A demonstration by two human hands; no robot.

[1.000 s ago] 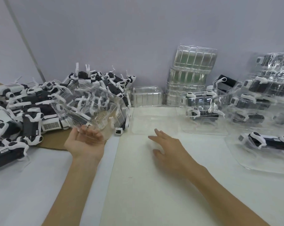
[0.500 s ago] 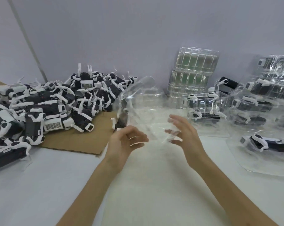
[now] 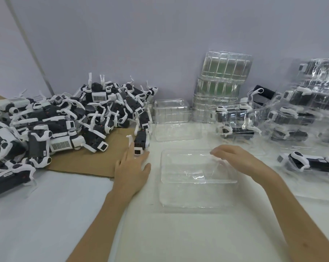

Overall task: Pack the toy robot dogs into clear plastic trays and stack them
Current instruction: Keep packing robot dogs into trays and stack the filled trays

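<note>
Several packed trays (image 3: 292,114) sit stacked at the right, but a big pile of loose robot dogs (image 3: 65,120) on the cardboard (image 3: 88,163) awaits packing. An empty tray (image 3: 188,195) lies in front. The right hand (image 3: 235,159) grips its far rim, while the left hand (image 3: 131,169), fingers straight, touches the nearest dog (image 3: 141,138). The sticker print is unreadable.

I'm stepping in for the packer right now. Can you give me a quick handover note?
Left hand open, fingers straight at the nearest toy dog.
Right hand grips the far rim of the empty tray in front.
Done: packed trays stacked at right.
Left: fill this tray, then work through the pile of loose dogs; spare trays stand at the back.
</note>
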